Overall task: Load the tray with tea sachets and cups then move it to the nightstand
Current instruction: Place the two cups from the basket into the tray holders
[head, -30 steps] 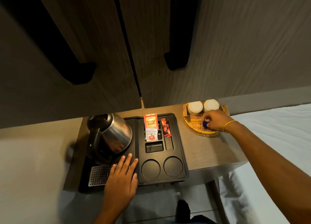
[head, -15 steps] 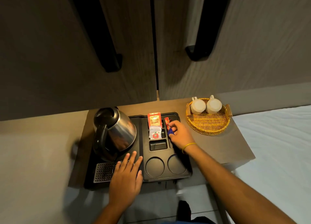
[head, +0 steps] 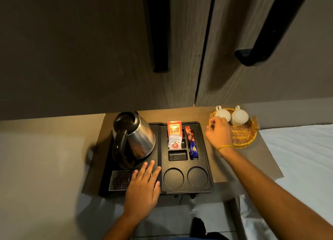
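A black compartment tray (head: 205, 149) sits on the nightstand (head: 214, 169). In its slots stand an orange Assam tea sachet (head: 174, 128), a white sachet with a red apple (head: 174, 142), a red stick sachet (head: 189, 133) and a blue stick sachet (head: 193, 149). Its two round cup recesses (head: 185, 178) hold nothing. Two white cups (head: 232, 115) lie upside down in a wicker basket (head: 243, 137) at the right. My left hand (head: 144, 187) lies flat on the tray's front. My right hand (head: 219, 131) hovers over the basket's left rim beside the left cup, fingers loosely curled, holding nothing visible.
A steel kettle (head: 134, 138) with a black handle stands on the tray's left half, behind a perforated drip grate (head: 119, 179). Wooden wardrobe doors with black handles (head: 160, 32) rise behind. A white bed (head: 302, 164) borders the nightstand on the right.
My right hand carried a blue stick sachet from the basket to the tray's narrow slot, released it, and has moved back to the basket. The left hand stayed put.
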